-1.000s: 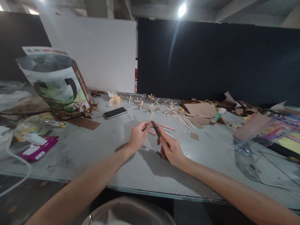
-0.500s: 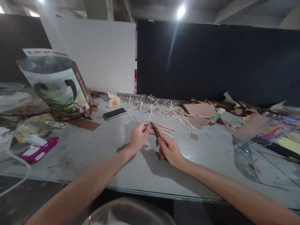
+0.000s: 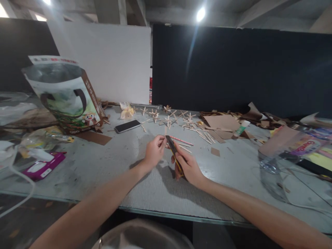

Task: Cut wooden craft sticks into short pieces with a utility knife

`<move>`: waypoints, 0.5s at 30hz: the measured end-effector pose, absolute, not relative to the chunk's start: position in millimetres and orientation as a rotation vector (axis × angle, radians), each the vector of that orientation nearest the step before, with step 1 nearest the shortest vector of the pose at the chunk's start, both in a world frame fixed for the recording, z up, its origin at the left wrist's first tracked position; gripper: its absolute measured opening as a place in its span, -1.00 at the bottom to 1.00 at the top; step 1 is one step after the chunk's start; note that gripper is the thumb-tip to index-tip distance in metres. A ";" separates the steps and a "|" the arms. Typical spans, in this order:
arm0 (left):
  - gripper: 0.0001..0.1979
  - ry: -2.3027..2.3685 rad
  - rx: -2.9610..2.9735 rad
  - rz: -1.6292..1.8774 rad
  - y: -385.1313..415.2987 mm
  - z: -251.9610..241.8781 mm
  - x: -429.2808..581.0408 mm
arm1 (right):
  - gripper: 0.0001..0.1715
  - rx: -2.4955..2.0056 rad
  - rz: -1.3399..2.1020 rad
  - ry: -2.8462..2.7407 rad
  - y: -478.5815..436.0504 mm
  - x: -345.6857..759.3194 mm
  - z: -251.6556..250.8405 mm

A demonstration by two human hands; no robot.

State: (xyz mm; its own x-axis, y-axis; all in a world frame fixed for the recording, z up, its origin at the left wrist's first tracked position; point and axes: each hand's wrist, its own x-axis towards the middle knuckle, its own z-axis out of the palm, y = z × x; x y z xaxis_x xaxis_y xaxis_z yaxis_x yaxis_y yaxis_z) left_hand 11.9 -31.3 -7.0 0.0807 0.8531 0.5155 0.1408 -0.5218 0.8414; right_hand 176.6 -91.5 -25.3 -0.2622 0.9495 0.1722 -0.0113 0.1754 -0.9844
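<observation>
Taking the meeting point of the two hands as the clock's centre, with twelve toward the far panels, the left hand [image 3: 155, 151] sits at about eight, thumb and fingers pinched on the lower end of a thin pale strip [image 3: 166, 130], which points up toward twelve. The right hand [image 3: 191, 166], at about four, has its fingers wrapped around a dark cutter [image 3: 171, 144] with some yellow on it, its tip angled toward eleven and ending right beside the left fingertips. Whether its blade is out or touches the strip is too small to tell. The step in hand looks like trimming or shaping the strip at the pinch; judging by that grip, the next move calls for a short, controlled stroke of the cutter against a firm left pinch, with the left fingertips clear of the edge. Just past the cutter, toward two, lie a pink striped stick [image 3: 183, 141] and plain sticks [image 3: 185, 150]. Little stick crosses [image 3: 168, 121] spread around twelve, a phone [image 3: 127, 126] lies at ten, and a cardboard square [image 3: 215, 151] lies flat at three on the grey tabletop [image 3: 103, 173].
</observation>
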 end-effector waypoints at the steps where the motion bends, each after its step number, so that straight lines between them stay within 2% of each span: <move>1: -0.61 0.981 1.754 1.494 -30.8 -7.2 12.1 | -0.20 -0.953 1.246 -1.492 -91.9 176.3 -25.2; 10: -0.61 0.959 1.751 1.507 -27.3 -7.9 11.5 | -0.36 -0.988 0.936 -1.653 -89.8 179.4 -29.1; 15: -0.61 0.943 1.742 1.491 -26.8 -7.8 10.4 | -0.37 -0.986 0.791 -1.724 -86.5 181.0 -32.9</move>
